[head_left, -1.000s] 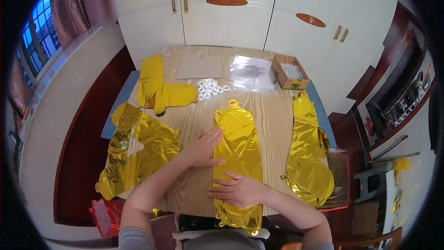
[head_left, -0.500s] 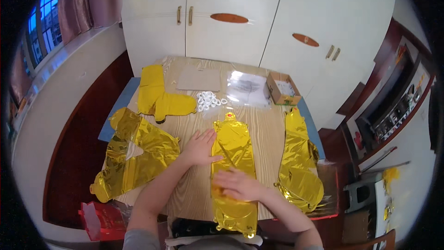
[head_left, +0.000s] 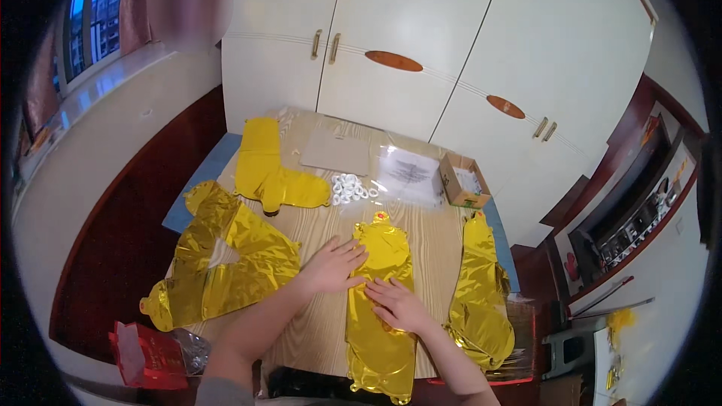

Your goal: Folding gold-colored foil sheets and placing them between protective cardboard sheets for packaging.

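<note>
"Right hand (head_left: 396,304) first: I have it palm down on the long gold foil piece (head_left: 380,349), fingers fanned apart; how hard it presses, I cannot tell."

"And your other one?"

"Left hand (head_left: 331,267) lies a little farther up; its fingers are slightly parted, their tips over the foil's left edge, the palm beside it above bare wood; the two hands almost meet."

"Where does that foil lie?"

"Lengthwise in front of me, flat, slightly creased; its small-tabbed top points toward the white rings (head_left: 350,189), and its lower end runs past the near edge of the table (head_left: 436,256)."

"What room do you have at the sides?"

"On the right, a strip of bare wood, then another gold foil piece (head_left: 481,286) lying along the table's right edge; on the left, wood grain under my wrist, narrowing toward the wide gold foil piece (head_left: 252,271), whose outer corner reaches out over the left edge."

"And at the far side?"

"More crowded; a bent yellow foil piece (head_left: 259,169) at the far left, then a flat grey-brown sheet (head_left: 335,152), a clear plastic sleeve (head_left: 410,177) and, just beside it near the corner, a small cardboard box (head_left: 466,199)."
</note>
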The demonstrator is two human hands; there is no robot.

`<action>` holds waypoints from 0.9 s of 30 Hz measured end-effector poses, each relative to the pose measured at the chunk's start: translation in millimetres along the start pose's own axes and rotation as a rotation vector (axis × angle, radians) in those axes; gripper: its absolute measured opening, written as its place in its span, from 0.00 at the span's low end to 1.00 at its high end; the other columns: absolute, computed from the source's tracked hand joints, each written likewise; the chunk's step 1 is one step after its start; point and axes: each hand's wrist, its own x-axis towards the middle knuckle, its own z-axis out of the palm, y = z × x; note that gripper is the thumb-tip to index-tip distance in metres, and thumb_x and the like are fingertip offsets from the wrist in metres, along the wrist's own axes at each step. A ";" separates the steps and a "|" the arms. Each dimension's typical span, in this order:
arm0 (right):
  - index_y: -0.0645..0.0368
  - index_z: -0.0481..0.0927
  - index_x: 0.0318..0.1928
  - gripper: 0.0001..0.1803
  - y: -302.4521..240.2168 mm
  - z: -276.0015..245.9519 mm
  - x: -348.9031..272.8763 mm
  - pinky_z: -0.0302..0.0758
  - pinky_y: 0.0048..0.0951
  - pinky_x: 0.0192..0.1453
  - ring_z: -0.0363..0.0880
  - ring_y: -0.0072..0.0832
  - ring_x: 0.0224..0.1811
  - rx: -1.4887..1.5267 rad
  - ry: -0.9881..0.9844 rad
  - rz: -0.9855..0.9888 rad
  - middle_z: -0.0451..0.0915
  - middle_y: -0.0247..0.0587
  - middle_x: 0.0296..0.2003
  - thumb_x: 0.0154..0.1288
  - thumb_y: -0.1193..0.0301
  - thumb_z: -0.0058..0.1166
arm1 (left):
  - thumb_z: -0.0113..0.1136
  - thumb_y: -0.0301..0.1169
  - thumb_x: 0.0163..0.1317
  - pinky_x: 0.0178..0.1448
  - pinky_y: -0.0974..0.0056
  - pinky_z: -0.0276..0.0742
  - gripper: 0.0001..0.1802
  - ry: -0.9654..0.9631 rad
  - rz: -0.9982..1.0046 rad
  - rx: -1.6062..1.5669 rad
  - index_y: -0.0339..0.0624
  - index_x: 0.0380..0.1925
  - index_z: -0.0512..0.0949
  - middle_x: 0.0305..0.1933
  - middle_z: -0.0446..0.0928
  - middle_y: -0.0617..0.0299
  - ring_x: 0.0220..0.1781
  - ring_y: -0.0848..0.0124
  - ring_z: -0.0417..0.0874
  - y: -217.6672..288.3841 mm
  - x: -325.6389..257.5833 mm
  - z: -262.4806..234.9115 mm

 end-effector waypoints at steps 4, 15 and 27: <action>0.56 0.71 0.64 0.26 1.9 0.0 -0.9 0.54 0.47 0.75 0.63 0.37 0.71 -0.002 -0.005 -0.007 0.69 0.40 0.66 0.67 0.63 0.51 | 0.47 0.57 0.67 0.76 0.44 0.47 0.39 0.024 -0.047 0.009 0.38 0.66 0.64 0.72 0.63 0.53 0.76 0.60 0.58 -0.2 0.0 2.7; 0.56 0.71 0.64 0.26 4.0 1.0 -3.4 0.54 0.46 0.75 0.63 0.35 0.71 0.021 0.011 0.009 0.69 0.38 0.66 0.67 0.63 0.51 | 0.50 0.60 0.63 0.75 0.40 0.47 0.43 0.016 -0.112 -0.015 0.37 0.67 0.63 0.71 0.64 0.52 0.76 0.57 0.56 0.8 4.0 -2.0; 0.58 0.72 0.63 0.29 3.4 -0.5 -3.6 0.54 0.45 0.76 0.63 0.35 0.71 0.031 0.021 0.017 0.69 0.40 0.66 0.66 0.59 0.53 | 0.48 0.67 0.58 0.77 0.40 0.41 0.53 -0.186 -0.232 -0.005 0.36 0.70 0.55 0.77 0.50 0.50 0.79 0.51 0.46 -11.5 18.1 -10.4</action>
